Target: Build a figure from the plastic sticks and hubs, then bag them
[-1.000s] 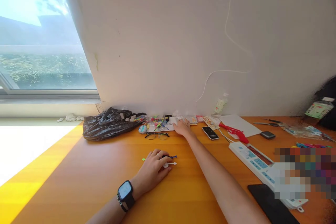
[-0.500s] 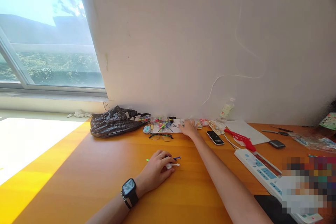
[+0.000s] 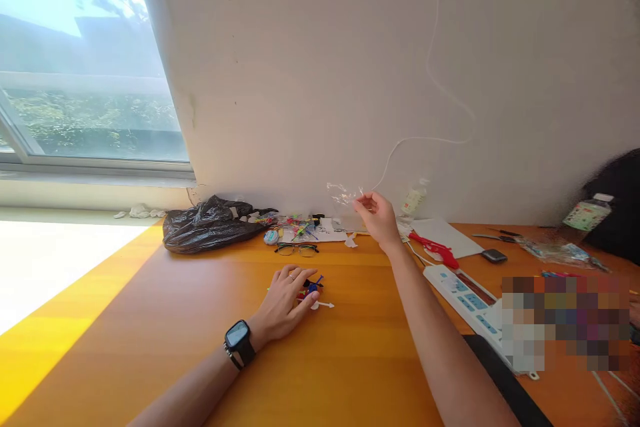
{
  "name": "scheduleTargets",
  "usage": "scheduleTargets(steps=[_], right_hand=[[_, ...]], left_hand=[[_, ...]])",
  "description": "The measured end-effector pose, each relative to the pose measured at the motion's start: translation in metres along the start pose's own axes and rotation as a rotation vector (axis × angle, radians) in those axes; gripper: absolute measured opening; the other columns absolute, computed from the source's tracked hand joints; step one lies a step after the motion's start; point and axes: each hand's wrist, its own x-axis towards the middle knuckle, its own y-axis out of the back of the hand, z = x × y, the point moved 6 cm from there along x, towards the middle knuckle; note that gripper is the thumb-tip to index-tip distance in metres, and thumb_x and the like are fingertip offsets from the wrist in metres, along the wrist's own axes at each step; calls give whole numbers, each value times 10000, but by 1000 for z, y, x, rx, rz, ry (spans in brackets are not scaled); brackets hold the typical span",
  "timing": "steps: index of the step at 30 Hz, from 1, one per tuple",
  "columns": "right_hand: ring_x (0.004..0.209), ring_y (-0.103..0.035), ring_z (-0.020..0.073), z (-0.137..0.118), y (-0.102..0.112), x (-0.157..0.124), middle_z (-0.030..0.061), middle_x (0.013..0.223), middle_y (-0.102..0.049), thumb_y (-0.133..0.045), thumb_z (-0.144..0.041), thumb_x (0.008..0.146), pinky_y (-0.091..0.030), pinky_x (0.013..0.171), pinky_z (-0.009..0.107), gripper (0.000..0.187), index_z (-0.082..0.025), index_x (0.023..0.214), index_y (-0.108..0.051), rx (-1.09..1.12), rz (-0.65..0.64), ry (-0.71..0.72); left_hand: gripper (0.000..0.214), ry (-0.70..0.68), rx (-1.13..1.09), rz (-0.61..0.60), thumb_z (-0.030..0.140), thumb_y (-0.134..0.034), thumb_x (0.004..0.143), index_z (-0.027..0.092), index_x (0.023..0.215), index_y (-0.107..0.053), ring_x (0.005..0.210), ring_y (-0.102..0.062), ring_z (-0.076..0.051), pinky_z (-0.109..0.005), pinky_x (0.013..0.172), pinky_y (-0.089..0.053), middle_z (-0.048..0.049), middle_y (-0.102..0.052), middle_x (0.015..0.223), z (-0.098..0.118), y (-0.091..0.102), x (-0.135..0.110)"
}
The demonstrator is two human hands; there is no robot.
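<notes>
Fingers (image 3: 364, 202) of the right hand (image 3: 381, 219) pinch a crumpled clear wrapper (image 3: 343, 193), held up off the table (image 3: 150, 320) in front of the wall (image 3: 310, 80); what is inside it is too faint to tell. The left hand (image 3: 285, 300) lies flat, its fingers loosely spread over small coloured pieces (image 3: 313, 288), which they partly hide. A pixelated patch (image 3: 565, 323) covers the table's right side and cuts off the power strip (image 3: 457, 287). Further back lie glasses (image 3: 297, 249), a black bag (image 3: 210, 227) and a jumble of bits (image 3: 299, 225) too small to make out.
</notes>
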Motion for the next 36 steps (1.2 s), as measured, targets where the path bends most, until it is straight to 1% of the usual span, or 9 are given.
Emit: scheduleTargets(steps=[3, 6, 11, 14, 17, 20, 22, 27, 36], right_hand=[[779, -694, 193, -23, 1, -10, 22, 851, -679, -671, -453, 893, -595, 744, 345, 245, -221, 884, -595, 170, -106, -56], [795, -709, 185, -47, -16, -27, 8, 884, -669, -753, -417, 849, -598, 790, 363, 257, -223, 911, -598, 428, -366, -153], [760, -737, 185, -58, -52, -56, 8, 903, -699, -753, -367, 857, -581, 802, 366, 266, -230, 1045, -626, 401, -683, -217], [784, -727, 183, -50, -69, -65, 0, 863, -708, -716, -360, 880, -573, 801, 346, 250, -237, 1076, -623, 341, -725, -236], [856, -713, 190, -51, -78, -68, 11, 921, -725, -688, -417, 913, -565, 817, 347, 447, -262, 1306, -542, 297, -712, -236], [1049, -662, 204, -70, -67, -59, 57, 1150, -687, -717, -416, 895, -534, 907, 356, 552, -274, 1387, -512, 168, -484, -68], [1069, -628, 202, -86, -57, -55, 58, 1161, -664, -722, -383, 892, -506, 932, 348, 446, -259, 1298, -587, 86, -360, 58], [874, -642, 180, -102, -59, -64, 19, 940, -707, -650, -376, 950, -493, 767, 301, 157, -232, 978, -705, 34, -645, 85], [825, -659, 201, -94, -52, -71, 18, 918, -738, -732, -363, 882, -479, 700, 303, 153, -247, 981, -744, -109, -811, 67]], left_hand=[[534, 62, -115, 114, 490, -495, 1051, 293, 1546, -465, 1330, -510, -333, -544, 1127, -400, -131, -618, 1418, -6, 4, -5], [636, 155, -335, 226, 516, -517, 1039, 265, 1604, -371, 1431, -448, -330, -536, 1183, -357, -140, -522, 1536, -18, 7, -12], [631, 251, -722, 278, 646, -535, 988, 186, 1413, -618, 1317, -581, -334, -459, 1109, -453, -154, -667, 1380, -23, 19, -10], [511, 321, -839, 174, 592, -669, 936, 144, 1167, -751, 1093, -699, -289, -374, 952, -540, -145, -764, 1180, -12, 22, -3], [420, 385, -882, 66, 530, -723, 920, 116, 869, -771, 744, -695, -187, -269, 685, -532, -109, -787, 874, -1, 20, 0], [414, 403, -920, 37, 516, -783, 871, 121, 757, -734, 541, -599, -122, -215, 521, -434, -55, -725, 668, 3, 20, -1], [422, 407, -915, 26, 526, -767, 882, 122, 762, -734, 494, -568, -107, -204, 482, -399, -36, -695, 620, 2, 19, -2], [453, 345, -844, 29, 555, -718, 914, 113, 826, -769, 590, -608, -135, -223, 546, -447, -69, -726, 701, -1, 13, -1], [448, 262, -757, 40, 545, -765, 877, 128, 725, -703, 579, -520, -120, -236, 561, -390, -28, -628, 624, -6, -1, -4]])
